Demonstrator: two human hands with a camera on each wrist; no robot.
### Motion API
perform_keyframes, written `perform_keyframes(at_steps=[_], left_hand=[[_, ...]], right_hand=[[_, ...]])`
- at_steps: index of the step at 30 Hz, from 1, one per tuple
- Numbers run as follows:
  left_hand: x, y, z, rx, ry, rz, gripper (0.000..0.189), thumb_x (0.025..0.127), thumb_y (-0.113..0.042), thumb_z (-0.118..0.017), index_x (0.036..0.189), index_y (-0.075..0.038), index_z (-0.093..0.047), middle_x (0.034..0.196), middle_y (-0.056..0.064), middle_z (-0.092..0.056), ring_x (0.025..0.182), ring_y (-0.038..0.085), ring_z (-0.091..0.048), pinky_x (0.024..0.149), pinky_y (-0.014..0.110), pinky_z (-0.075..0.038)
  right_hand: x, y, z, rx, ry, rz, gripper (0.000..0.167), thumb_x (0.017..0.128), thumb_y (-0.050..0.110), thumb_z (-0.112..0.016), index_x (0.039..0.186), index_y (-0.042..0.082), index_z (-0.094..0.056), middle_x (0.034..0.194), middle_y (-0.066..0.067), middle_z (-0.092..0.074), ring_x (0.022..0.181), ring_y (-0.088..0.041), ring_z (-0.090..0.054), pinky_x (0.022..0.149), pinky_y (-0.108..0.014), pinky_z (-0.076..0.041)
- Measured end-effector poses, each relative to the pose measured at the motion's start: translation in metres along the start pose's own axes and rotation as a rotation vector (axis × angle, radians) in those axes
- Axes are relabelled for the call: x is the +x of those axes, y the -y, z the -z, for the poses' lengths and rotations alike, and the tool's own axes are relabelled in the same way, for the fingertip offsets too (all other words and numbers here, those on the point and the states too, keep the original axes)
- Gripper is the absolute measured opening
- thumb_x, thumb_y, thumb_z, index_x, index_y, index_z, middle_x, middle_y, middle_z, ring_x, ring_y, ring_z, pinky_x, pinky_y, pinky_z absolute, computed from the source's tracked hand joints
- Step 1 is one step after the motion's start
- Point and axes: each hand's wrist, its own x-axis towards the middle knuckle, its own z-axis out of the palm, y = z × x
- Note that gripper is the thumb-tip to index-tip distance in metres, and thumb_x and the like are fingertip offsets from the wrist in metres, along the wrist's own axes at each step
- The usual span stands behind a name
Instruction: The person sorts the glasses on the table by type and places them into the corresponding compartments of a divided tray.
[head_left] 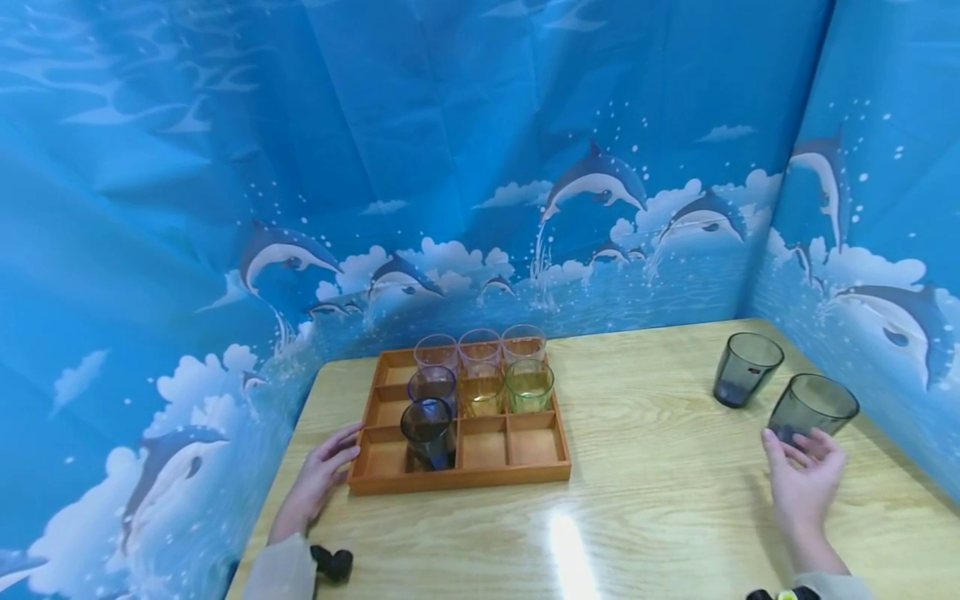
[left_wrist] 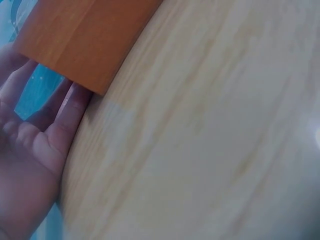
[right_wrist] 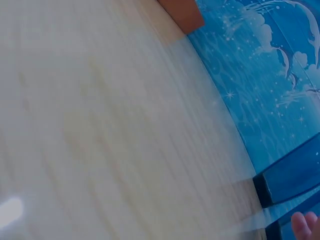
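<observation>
My left hand (head_left: 318, 479) rests its fingers against the left side of a wooden compartment tray (head_left: 465, 479); in the left wrist view, the fingers (left_wrist: 70, 112) look extended along the tray's corner. At the right, my right hand (head_left: 806, 479) is at the near side of a grey glass (head_left: 806, 408), its thumb and fingertips in front of the glass. Whether they touch it cannot be told. Another grey glass (head_left: 742, 375) stands just behind and left of it. Inside the tray, a dark glass (head_left: 429, 433) occupies a front-row compartment.
Behind the dark glass stand a blue glass (head_left: 432, 387), a yellow glass (head_left: 481, 393) and a green glass (head_left: 529, 390). Several pale pink glasses (head_left: 480, 350) fill part of the back row. A blue dolphin-print curtain (head_left: 480, 208) borders the wooden table (head_left: 645, 450) behind and at both sides.
</observation>
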Motion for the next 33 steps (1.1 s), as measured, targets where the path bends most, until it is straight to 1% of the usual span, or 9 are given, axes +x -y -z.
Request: perform_keyframes(at_steps=[3,5,7,11,17,23,27,30,33], left_hand=[[0.000,0.000,0.000,0.000,0.001,0.000,0.059,0.087,-0.031,-0.062,0.140,-0.016,-0.041,0.145,0.007,-0.032,0.130,0.027,-0.030,0.102,0.057,-0.026],[0.000,0.000,0.000,-0.002,0.001,0.000,0.059,0.088,-0.031,-0.062,0.140,-0.015,-0.042,0.145,0.006,-0.033,0.130,0.027,-0.030,0.102,0.056,-0.026],[0.000,0.000,0.000,-0.006,-0.003,-0.002,0.058,0.088,-0.030,-0.062,0.140,-0.015,-0.042,0.145,0.006,-0.033,0.130,0.027,-0.030,0.102,0.056,-0.026],[0.000,0.000,0.000,-0.006,-0.010,-0.006,0.057,0.089,-0.030,-0.061,0.140,-0.015,-0.042,0.145,0.007,-0.033,0.129,0.027,-0.031,0.102,0.056,-0.026],[-0.001,-0.001,0.000,0.000,-0.014,0.001,0.058,0.088,-0.032,-0.062,0.140,-0.016,-0.042,0.145,0.007,-0.034,0.129,0.026,-0.031,0.102,0.055,-0.028],[-0.001,0.000,-0.001,0.001,-0.011,0.007,0.060,0.087,-0.033,-0.063,0.140,-0.016,-0.042,0.145,0.007,-0.034,0.129,0.027,-0.031,0.101,0.055,-0.028],[0.000,0.000,-0.001,-0.002,-0.012,0.007,0.060,0.086,-0.034,-0.063,0.140,-0.016,-0.042,0.144,0.007,-0.034,0.129,0.027,-0.032,0.102,0.055,-0.027],[-0.001,-0.001,-0.001,0.000,-0.010,0.006,0.061,0.087,-0.034,-0.063,0.140,-0.016,-0.042,0.145,0.007,-0.033,0.129,0.027,-0.032,0.102,0.055,-0.027],[-0.001,-0.001,0.000,0.001,-0.004,0.005,0.060,0.087,-0.034,-0.063,0.140,-0.016,-0.042,0.145,0.006,-0.033,0.129,0.026,-0.031,0.102,0.055,-0.027]], right_hand=[[0.006,0.002,0.004,-0.107,-0.061,-0.026,0.065,0.078,0.015,-0.074,0.129,0.015,-0.035,0.105,0.005,-0.039,0.080,0.000,-0.049,0.066,-0.004,-0.041],[0.011,0.004,0.007,-0.166,-0.099,-0.029,0.067,0.078,0.018,-0.075,0.131,0.016,-0.033,0.104,0.009,-0.035,0.081,0.001,-0.046,0.072,-0.007,-0.040],[0.016,0.004,0.009,-0.228,-0.130,-0.009,0.069,0.078,0.021,-0.074,0.132,0.016,-0.032,0.105,0.011,-0.033,0.084,0.002,-0.043,0.079,-0.012,-0.038],[0.025,0.006,0.012,-0.263,-0.137,-0.013,0.072,0.078,0.024,-0.074,0.134,0.018,-0.031,0.109,0.014,-0.030,0.090,0.003,-0.036,0.089,-0.022,-0.033],[0.038,0.007,0.015,-0.334,-0.105,-0.050,0.078,0.077,0.030,-0.075,0.138,0.022,-0.026,0.120,0.013,-0.028,0.100,0.001,-0.032,0.095,-0.025,-0.029],[0.051,0.008,0.016,-0.377,-0.016,-0.088,0.087,0.076,0.032,-0.077,0.142,0.025,-0.021,0.133,0.009,-0.029,0.116,-0.006,-0.033,0.105,-0.033,-0.027],[0.057,0.007,0.017,-0.377,0.021,-0.107,0.091,0.076,0.031,-0.076,0.144,0.026,-0.016,0.142,0.000,-0.026,0.124,-0.015,-0.032,0.106,-0.034,-0.027],[0.060,0.006,0.018,-0.381,0.049,-0.099,0.092,0.077,0.030,-0.075,0.145,0.026,-0.013,0.147,-0.005,-0.022,0.128,-0.020,-0.028,0.106,-0.035,-0.028],[0.064,0.004,0.020,-0.396,0.081,-0.084,0.093,0.077,0.027,-0.075,0.145,0.027,-0.012,0.146,-0.006,-0.023,0.125,-0.020,-0.032,0.103,-0.034,-0.031]])
